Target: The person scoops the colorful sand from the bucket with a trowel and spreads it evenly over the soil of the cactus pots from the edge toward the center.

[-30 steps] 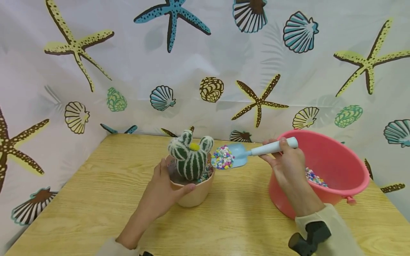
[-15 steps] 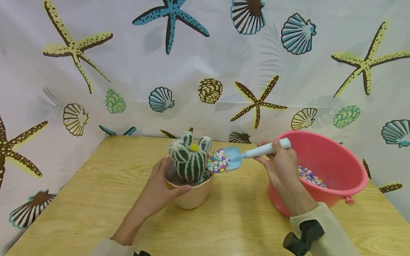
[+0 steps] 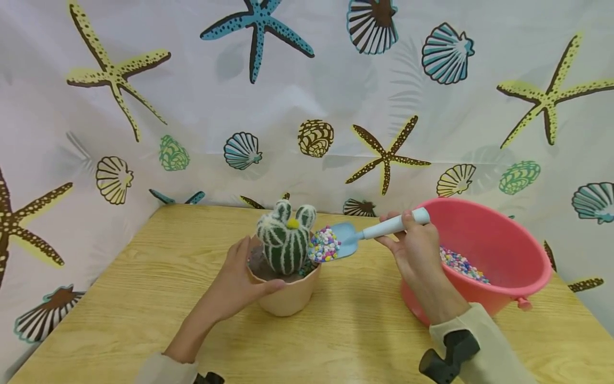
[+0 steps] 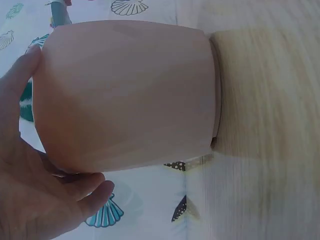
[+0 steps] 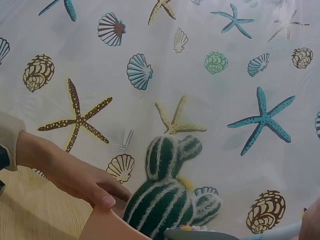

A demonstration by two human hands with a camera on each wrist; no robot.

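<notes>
A knitted-looking green and white cactus (image 3: 287,248) with a yellow tuft stands in a beige plant pot (image 3: 288,300), with dark filling and some small stones around its base. My left hand (image 3: 238,282) grips the pot's left side, thumb along the front rim; the left wrist view shows fingers (image 4: 92,192) bent against the wall. In my right hand (image 3: 419,248) is the handle of a light blue hand trowel (image 3: 346,239). Its blade carries a heap of multicoloured pebbles (image 3: 324,245) and overlaps the pot's right rim, close beside the cactus.
A pink bucket (image 3: 484,234) holding more coloured pebbles (image 3: 462,265) stands at the right, partly behind my right forearm. The wood-grain table (image 3: 120,298) meets a white cloth (image 3: 297,96) printed with starfish and shells behind.
My right hand has moved left with the loaded trowel, bringing the blade's tip from the pot's edge to over its rim. My left hand keeps its grip; the pot tilts slightly.
</notes>
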